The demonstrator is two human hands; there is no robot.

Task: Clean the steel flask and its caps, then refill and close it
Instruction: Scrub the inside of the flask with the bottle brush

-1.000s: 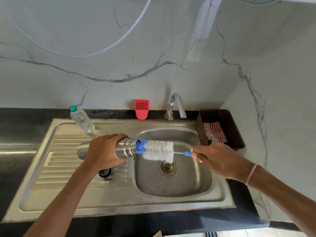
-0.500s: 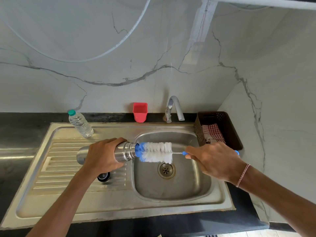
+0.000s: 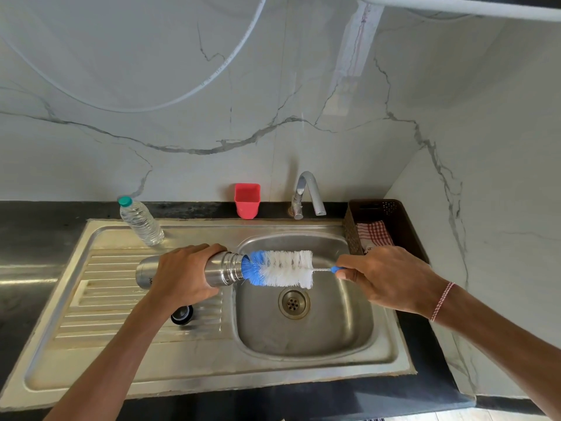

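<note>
The steel flask [image 3: 226, 270] is held horizontal above the inner edge of the drainboard [image 3: 100, 302], gripped round its body by the left hand [image 3: 185, 276]. The handle of the bottle brush [image 3: 282, 268] is clasped in the right hand [image 3: 385, 278], with the blue bristle tip at the flask mouth. If the brush is pushed off-axis, the thin wire stem may be bent, and a slipped flask would be dropped onto the black cap [image 3: 182, 315] lying on the drainboard below. Open room is available over the sink basin [image 3: 349, 323]; the right side is bounded by the brown basket [image 3: 406, 214], just beside the right hand.
</note>
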